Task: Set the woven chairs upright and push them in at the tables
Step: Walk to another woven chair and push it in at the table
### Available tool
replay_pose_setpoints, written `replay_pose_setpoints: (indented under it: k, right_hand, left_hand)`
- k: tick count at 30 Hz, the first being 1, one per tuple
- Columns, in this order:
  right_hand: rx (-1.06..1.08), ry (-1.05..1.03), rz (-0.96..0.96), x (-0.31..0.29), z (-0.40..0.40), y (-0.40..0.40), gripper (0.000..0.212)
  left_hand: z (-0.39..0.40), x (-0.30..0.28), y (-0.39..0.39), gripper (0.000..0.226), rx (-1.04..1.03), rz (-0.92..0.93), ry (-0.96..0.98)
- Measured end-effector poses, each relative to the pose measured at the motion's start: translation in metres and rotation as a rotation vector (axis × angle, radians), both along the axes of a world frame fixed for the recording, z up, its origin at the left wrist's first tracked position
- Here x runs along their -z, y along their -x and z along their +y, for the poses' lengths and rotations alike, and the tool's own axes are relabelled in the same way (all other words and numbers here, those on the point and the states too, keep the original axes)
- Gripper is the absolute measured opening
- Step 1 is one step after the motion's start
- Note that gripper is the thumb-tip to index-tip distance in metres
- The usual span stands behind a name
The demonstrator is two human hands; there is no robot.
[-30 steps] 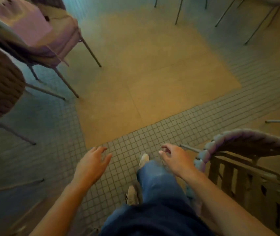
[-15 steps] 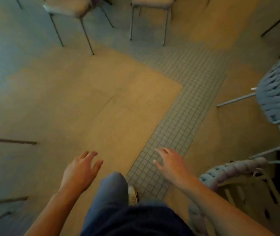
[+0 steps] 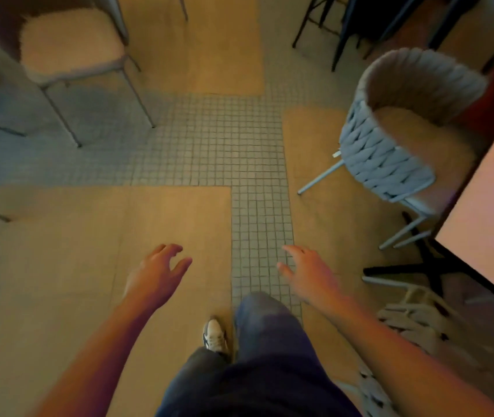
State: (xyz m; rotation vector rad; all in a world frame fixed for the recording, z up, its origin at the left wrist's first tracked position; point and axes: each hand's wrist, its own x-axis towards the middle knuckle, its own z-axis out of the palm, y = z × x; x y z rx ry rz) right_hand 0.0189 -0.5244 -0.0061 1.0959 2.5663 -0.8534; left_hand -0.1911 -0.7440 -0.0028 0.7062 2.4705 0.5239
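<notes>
Both hands hang empty with fingers spread, the left hand (image 3: 157,273) over tan floor, the right hand (image 3: 310,273) over the tiled strip (image 3: 257,224). Since 0.5 s ago the view has swung, so the upright woven chair (image 3: 390,152) now stands ahead-right, angled beside the counter (image 3: 492,212); judging so, it wants pushing in. Another woven chair (image 3: 414,323) lies low at near right. Open floor lies ahead.

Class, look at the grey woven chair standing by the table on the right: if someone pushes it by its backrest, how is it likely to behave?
The woven chair probably feels light for its size, given its thin metal legs. The braided backrest may give a little under the fingers, so it should not be slippery. A high push could tip it slightly, as the narrow feet may catch on the floor.
</notes>
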Motion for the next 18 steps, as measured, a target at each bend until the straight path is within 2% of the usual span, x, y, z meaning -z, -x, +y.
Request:
replay_pose_setpoints:
  k: [2,9,18]
  right_hand:
    - [0.145,0.024,0.026,0.003,0.026,0.025,0.051]
    - [0.394,0.126,0.057,0.046,0.143,0.120,0.051]
    - [0.693,0.211,0.086,0.032,0.302,0.225,0.046]
  left_hand:
    - [0.049,-0.002,0.043,0.040,0.056,0.000,-0.041]
    - [0.208,0.003,0.179,0.043,0.181,0.053,-0.017]
    - [0.402,-0.013,0.326,0.044,0.258,0.040,-0.014]
